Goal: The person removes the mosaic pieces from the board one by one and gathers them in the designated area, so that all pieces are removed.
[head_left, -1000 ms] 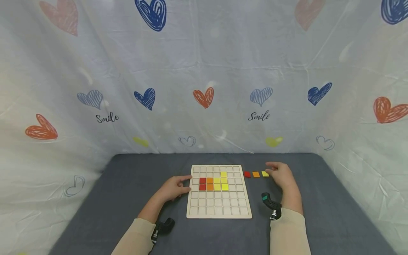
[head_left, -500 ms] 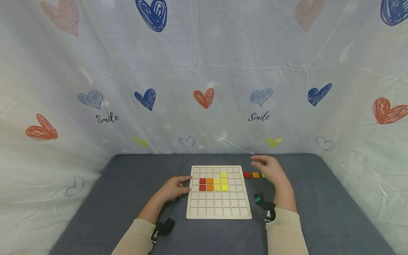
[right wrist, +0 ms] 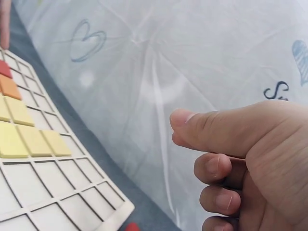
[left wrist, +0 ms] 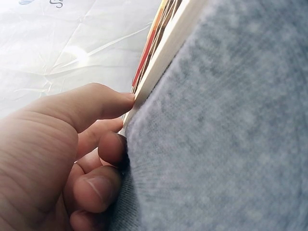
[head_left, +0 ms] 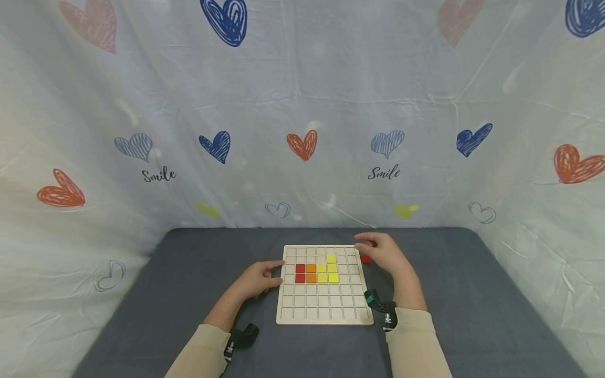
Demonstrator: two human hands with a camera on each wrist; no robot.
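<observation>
My left hand (head_left: 257,279) touches the left edge of a pale wooden grid board (head_left: 326,321) with index finger and thumb; in the left wrist view the thumb (left wrist: 118,102) lies against the board's side. On the board sit two red tiles (head_left: 300,277), two orange tiles (head_left: 311,278) and several yellow tiles (head_left: 333,278). Over the board's far right corner hovers my right hand (head_left: 385,256). Nothing shows between its thumb and index finger, while the other fingers (right wrist: 219,199) are bent. A loose red tile (head_left: 366,259) lies under it, beside the board.
A dark grey cloth (head_left: 208,252) covers the table. Behind it hangs a pale curtain (head_left: 264,115) printed with hearts and words. Each wrist carries a black camera mount, and the right one (head_left: 378,303) overlaps the board's right edge in the head view.
My right hand has moved left from the loose yellow tile to the board's far right corner; it now hides the loose orange and yellow tiles. The left hand and board have stayed put.
</observation>
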